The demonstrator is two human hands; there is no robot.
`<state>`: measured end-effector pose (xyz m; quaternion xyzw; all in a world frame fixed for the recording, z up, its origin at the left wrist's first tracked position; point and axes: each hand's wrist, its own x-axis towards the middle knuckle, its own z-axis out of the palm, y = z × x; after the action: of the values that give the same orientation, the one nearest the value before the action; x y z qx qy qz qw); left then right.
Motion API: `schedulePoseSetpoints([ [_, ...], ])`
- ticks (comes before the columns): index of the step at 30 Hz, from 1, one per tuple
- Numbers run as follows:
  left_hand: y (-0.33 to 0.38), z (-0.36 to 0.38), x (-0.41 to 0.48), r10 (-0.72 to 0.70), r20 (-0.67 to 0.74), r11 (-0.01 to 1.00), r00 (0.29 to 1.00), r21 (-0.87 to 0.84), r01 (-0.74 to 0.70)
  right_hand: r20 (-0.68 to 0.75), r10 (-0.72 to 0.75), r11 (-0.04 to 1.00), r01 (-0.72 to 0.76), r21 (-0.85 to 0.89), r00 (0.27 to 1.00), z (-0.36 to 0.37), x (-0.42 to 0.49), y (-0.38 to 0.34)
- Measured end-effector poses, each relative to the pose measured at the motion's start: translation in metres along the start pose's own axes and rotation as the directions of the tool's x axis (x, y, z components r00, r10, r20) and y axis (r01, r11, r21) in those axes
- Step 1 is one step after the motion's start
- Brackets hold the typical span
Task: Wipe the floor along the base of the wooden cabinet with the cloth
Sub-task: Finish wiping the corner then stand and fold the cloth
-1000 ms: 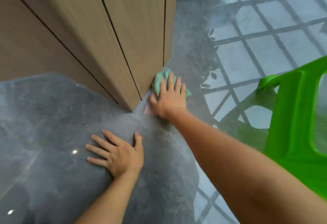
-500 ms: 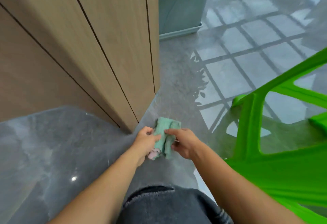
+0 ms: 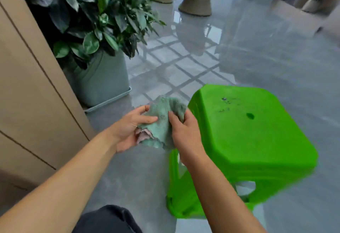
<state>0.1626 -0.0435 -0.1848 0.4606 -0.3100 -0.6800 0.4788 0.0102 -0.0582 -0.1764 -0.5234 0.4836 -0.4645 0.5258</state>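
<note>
We grip the crumpled green terry cloth (image 3: 161, 122) with the left hand (image 3: 128, 131) and right hand (image 3: 184, 135), above the glossy grey floor (image 3: 139, 168). Refold it clean-side out before wiping beside the wooden cabinet (image 3: 36, 95).

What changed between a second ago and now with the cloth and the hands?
The right hand lifted the cloth off the floor at the cabinet corner. The left hand left the floor and took hold too, so both now hold the cloth bunched in the air. The view rose, bringing in the potted plant and the top of the green stool. The cloth stayed in the right hand throughout.
</note>
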Motion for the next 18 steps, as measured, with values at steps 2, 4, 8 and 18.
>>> schedulePoseSetpoints([
  [2,0.024,0.027,0.005,0.018,0.112,1.0,0.994,-0.011,-0.017,-0.062,-0.062,0.998,0.062,-0.011,0.996,-0.019,-0.003,-0.037],
  [4,0.045,0.055,0.008,0.023,0.176,1.0,0.984,-0.021,-0.019,-0.128,-0.047,0.999,0.048,0.002,0.991,-0.034,-0.005,-0.074],
  [8,0.079,0.106,-0.003,-0.024,0.149,0.995,0.989,-0.097,0.038,-0.218,0.098,0.995,-0.096,0.017,0.971,-0.06,-0.007,-0.14],
  [18,0.132,0.216,-0.045,-0.315,-0.275,0.949,0.908,-0.108,0.296,-0.247,0.575,0.809,-0.587,0.028,0.78,-0.127,-0.011,-0.218],
])
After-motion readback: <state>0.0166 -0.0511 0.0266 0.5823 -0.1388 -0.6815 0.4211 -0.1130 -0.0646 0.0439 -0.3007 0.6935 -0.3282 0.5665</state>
